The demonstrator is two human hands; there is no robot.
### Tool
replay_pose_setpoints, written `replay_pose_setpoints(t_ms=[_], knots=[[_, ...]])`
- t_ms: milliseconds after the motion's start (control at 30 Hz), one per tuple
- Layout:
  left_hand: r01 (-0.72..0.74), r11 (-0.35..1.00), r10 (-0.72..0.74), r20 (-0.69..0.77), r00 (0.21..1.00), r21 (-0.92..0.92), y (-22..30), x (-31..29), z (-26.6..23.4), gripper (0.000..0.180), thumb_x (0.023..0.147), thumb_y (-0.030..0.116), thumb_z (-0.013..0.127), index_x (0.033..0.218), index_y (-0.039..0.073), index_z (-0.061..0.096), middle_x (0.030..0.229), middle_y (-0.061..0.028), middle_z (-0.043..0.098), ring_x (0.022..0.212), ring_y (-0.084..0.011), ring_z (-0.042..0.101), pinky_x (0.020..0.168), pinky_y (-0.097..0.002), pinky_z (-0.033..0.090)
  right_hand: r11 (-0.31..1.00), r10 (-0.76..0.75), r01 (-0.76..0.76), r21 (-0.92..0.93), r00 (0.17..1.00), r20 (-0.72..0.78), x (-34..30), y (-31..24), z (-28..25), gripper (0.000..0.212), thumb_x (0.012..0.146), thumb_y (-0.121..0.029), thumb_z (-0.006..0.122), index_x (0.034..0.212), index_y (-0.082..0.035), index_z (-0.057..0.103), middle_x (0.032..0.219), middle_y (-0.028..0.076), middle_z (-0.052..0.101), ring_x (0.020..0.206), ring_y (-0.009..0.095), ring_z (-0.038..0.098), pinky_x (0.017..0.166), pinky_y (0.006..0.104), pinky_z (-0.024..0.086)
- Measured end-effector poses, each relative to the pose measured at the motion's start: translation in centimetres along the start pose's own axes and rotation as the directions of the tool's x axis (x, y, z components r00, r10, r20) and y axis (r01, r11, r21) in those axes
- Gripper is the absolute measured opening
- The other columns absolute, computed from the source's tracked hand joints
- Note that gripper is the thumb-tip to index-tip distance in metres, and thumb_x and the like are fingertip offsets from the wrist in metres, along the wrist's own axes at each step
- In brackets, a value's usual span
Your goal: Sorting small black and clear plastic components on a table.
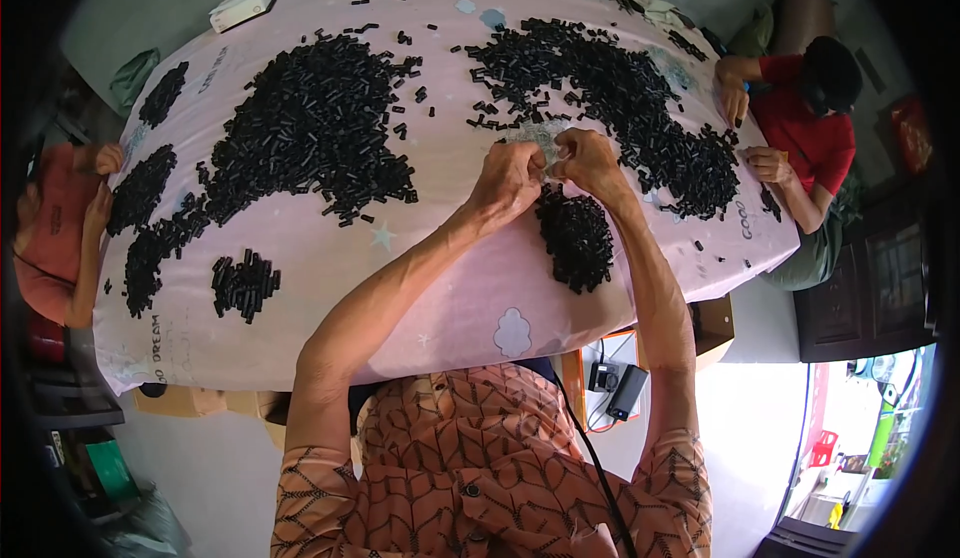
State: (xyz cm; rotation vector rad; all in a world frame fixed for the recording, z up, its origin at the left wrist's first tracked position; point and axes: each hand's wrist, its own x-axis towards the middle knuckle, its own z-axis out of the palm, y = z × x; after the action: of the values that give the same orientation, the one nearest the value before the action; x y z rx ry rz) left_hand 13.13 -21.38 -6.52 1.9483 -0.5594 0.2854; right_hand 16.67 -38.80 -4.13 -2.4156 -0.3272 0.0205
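My left hand (512,176) and my right hand (590,165) meet over the middle of the bed-like table, fingers pinched close together. A crumpled clear plastic bag (541,134) shows between and just beyond them, and both hands appear to grip it; the fingertips partly hide it. Right below my hands lies a small heap of short black tube-like pieces (575,241). Beyond them and to the right spreads a larger heap of the same pieces (610,78). Another big heap (310,123) lies to the left.
A pink patterned cloth (450,288) covers the table. Small piles (245,286) lie at the left. A white box (242,8) stands at the far left edge. A person in red (815,128) handles pieces at the right; another person (60,228) sits at the left. A black cable (590,438) hangs before me.
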Motion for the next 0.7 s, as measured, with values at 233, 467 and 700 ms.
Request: replay_pose_setpoints(t_ms=[233,467,700], knots=[[0.052,0.999,-0.053,-0.079,0.995,-0.010,1.3,-0.6,0.3,0.005,0.074,-0.007,0.056,0.076,-0.002,0.055,0.065,-0.0124,0.060,0.058,-0.0212,0.058,0.054,-0.0340,0.047,0.997,0.044,-0.043,-0.056,0.999,0.001,-0.3,-1.8,0.6,0.055,0.064,-0.024,0.080,0.104,0.009,0.064,0.089,0.026,0.068,0.084,0.032,0.068,0.074,0.0371,0.054],[0.125,0.991,-0.123,-0.041,0.992,0.050,1.6,-1.3,-1.5,0.012,0.070,-0.006,0.054,0.081,-0.005,0.050,0.072,-0.0222,0.056,0.067,-0.0389,0.057,0.062,-0.0446,0.044,0.997,-0.065,0.063,0.041,0.996,0.063,-0.8,-2.9,1.5,0.021,0.073,-0.006,0.063,0.092,0.004,0.065,0.073,0.013,0.065,0.064,0.018,0.064,0.059,0.0318,0.052],[0.232,0.972,-0.230,-0.040,0.972,0.041,1.2,-1.9,-2.8,0.018,0.070,-0.003,0.063,0.084,-0.003,0.053,0.078,-0.0149,0.059,0.070,-0.0285,0.059,0.064,-0.0369,0.050,0.980,-0.165,0.147,-0.134,0.977,-0.134,0.3,3.1,-3.9,0.040,0.063,0.004,0.068,0.103,0.001,0.068,0.092,0.012,0.068,0.078,0.020,0.064,0.070,0.0306,0.054]])
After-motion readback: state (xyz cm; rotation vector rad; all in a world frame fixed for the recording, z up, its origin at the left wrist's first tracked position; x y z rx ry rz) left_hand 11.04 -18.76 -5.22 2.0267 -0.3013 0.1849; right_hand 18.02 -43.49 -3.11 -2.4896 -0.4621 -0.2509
